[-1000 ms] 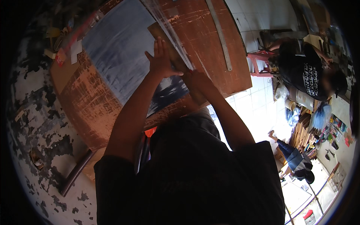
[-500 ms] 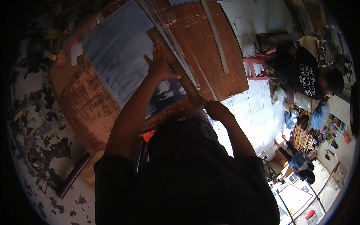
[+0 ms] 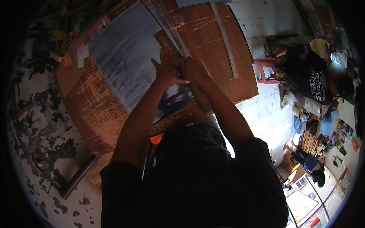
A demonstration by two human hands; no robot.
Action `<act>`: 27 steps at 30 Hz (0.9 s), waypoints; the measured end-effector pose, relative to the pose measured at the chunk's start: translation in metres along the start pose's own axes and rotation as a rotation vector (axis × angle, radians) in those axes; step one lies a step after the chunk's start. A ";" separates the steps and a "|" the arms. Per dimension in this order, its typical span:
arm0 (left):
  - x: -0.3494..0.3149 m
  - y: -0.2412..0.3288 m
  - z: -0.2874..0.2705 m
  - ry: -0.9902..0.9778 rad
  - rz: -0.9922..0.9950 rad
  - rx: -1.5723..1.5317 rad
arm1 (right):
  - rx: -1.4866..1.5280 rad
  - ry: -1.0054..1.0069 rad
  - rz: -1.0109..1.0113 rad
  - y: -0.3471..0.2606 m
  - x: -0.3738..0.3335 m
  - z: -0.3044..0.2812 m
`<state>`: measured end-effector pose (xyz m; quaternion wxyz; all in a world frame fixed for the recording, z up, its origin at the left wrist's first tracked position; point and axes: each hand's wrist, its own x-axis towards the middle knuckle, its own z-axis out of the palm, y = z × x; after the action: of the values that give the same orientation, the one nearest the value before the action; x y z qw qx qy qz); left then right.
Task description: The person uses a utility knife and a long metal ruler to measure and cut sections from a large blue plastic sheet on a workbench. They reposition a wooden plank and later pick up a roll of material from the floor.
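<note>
Diagonally across the middle of the picture, a flat brown strip (image 3: 162,37) lies on a blue-grey sheet (image 3: 123,51), its long axis running from the upper left, away from the person, down to the lower right, where the near end reaches close to the table's near edge beside the person's body. The left hand (image 3: 169,71) lies flat on the strip and sheet, its middle fingers together and pointing away from the person, the little finger splayed to the left and the thumb stretched right across the strip. The right hand (image 3: 194,71) is curled just beside it, at the strip's right edge, and pinches a small reddish thing (image 3: 184,58); most of that thing is hidden, so which way it points cannot be told. Long clear plastic (image 3: 161,19) runs along the right side of the sheet, roughly in line with the strip. Farther right, a stretch of brown table (image 3: 207,47) gives room between the plastic and a thin metal ruler (image 3: 223,40), which slants much the same way, near the table's right edge. To the left, scuffed tabletop spreads from the sheet's long side to the table's left edge.
</note>
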<state>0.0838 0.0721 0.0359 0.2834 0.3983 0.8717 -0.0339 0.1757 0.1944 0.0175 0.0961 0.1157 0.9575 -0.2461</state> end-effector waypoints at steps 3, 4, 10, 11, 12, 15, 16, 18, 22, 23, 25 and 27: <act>0.001 -0.001 0.001 -0.010 -0.004 0.003 | 0.011 -0.006 0.000 -0.001 0.002 0.001; 0.001 -0.002 0.003 -0.004 -0.007 0.003 | -0.005 -0.027 -0.003 -0.002 0.003 -0.001; 0.004 0.000 0.005 -0.011 0.010 0.035 | 0.012 -0.064 -0.136 0.006 0.014 -0.007; 0.006 0.001 0.005 -0.013 0.022 0.046 | 0.048 -0.039 -0.149 0.009 0.014 -0.003; 0.004 0.000 0.007 -0.029 -0.002 0.040 | 0.060 -0.136 -0.090 0.003 0.012 -0.010; 0.002 0.001 -0.001 -0.056 -0.044 0.027 | 0.118 -0.252 0.008 -0.012 -0.009 -0.036; 0.003 0.000 -0.003 -0.054 -0.044 0.025 | 0.158 -0.182 -0.019 -0.001 -0.028 -0.022; 0.003 0.002 -0.001 -0.062 -0.038 0.026 | 0.031 -0.194 -0.060 0.016 -0.064 0.008; 0.005 -0.002 0.003 -0.062 -0.053 0.013 | -0.043 -0.368 0.050 0.015 -0.122 0.004; 0.005 -0.002 0.004 -0.062 -0.056 0.008 | -0.014 -0.380 0.136 0.014 -0.141 0.002; 0.006 -0.003 0.002 -0.070 -0.059 0.015 | 0.066 -0.336 0.209 0.021 -0.179 0.009; 0.006 -0.001 0.003 -0.072 -0.052 0.011 | 0.057 -0.328 0.193 0.033 -0.211 0.025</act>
<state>0.0808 0.0748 0.0300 0.3113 0.3754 0.8709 -0.0605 0.3895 0.1738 0.0322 0.2707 0.1681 0.9061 -0.2784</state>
